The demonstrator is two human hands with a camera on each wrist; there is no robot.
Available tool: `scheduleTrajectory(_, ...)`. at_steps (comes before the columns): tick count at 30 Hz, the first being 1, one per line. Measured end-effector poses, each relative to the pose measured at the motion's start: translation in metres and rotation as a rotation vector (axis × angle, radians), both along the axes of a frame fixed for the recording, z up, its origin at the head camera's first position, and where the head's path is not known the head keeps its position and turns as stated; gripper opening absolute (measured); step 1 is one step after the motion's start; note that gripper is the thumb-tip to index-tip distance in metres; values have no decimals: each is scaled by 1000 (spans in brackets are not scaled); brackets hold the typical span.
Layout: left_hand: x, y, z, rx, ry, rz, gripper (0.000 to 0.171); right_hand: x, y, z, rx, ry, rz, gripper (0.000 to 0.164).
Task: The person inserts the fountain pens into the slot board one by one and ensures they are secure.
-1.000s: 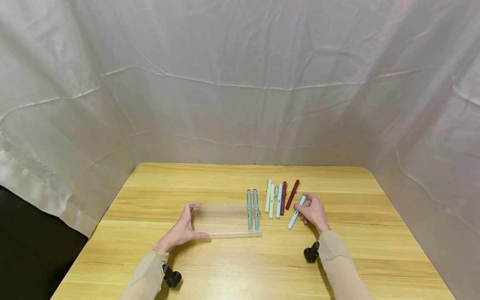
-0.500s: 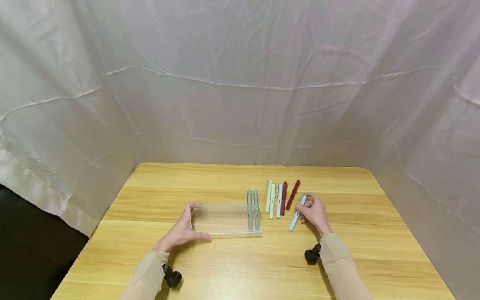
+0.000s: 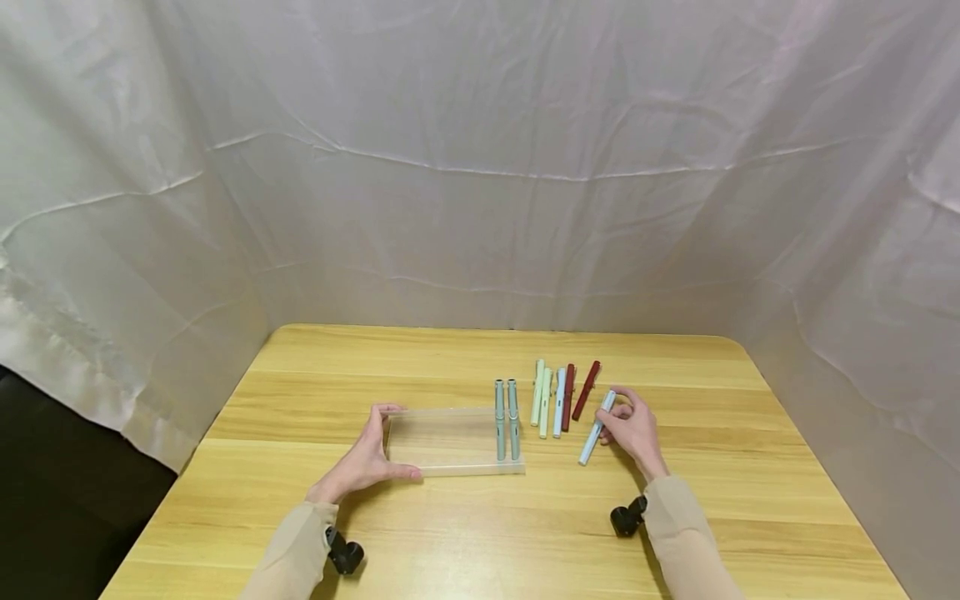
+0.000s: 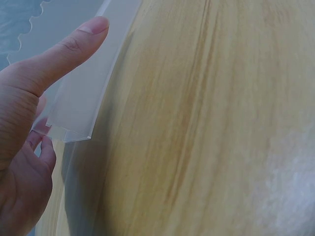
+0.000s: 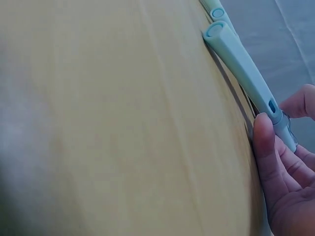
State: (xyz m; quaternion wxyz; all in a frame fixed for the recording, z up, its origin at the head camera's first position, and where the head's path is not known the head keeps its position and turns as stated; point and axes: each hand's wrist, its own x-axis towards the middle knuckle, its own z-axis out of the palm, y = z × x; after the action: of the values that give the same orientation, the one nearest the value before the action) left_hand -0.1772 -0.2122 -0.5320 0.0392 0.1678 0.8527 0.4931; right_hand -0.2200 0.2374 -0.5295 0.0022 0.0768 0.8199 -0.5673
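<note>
My left hand grips the left end of a clear plastic pen tray, thumb along the front edge and fingers at the back. In the left wrist view the tray's front strip shows under the thumb, near a scalloped edge. Two grey-green pens lie side by side at the tray's right end. To the right of the tray, my right hand pinches a light blue pen near its clip end. Seen from the right wrist, the pen's barrel slants away from thumb and fingertips, close over the table.
Between tray and right hand lie two pale green pens, another light blue pen and two dark red pens, one of them angled. The wooden table has pale curtains behind and beside it.
The right hand has shifted very slightly to the right with the light blue pen. My left hand and the tray stay in place.
</note>
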Motion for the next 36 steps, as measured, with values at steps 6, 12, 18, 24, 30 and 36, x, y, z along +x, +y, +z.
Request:
scheduleTrajectory(6, 0, 0, 0, -5, -2, 1, 105, 4, -1, 0, -25, 26, -24, 63)
scheduleTrajectory(12, -1, 0, 1, -7, -4, 3, 106, 6, -3, -1, -70, 58, -57, 62)
scheduleTrajectory(18, -1, 1, 0, -2, -1, 4, 105, 8, -4, -2, -134, 93, -53, 62)
scheduleTrajectory(24, -1, 0, -1, -3, 1, 11, 105, 11, -7, 1, -173, 112, -40, 65)
scheduleTrajectory(30, 0, 0, 1, -15, -6, 15, 106, 14, -13, 6, -186, 121, -22, 66)
scheduleTrajectory(36, -1, 0, 1, -25, 0, 15, 106, 19, -20, 13, -206, 150, 6, 66)
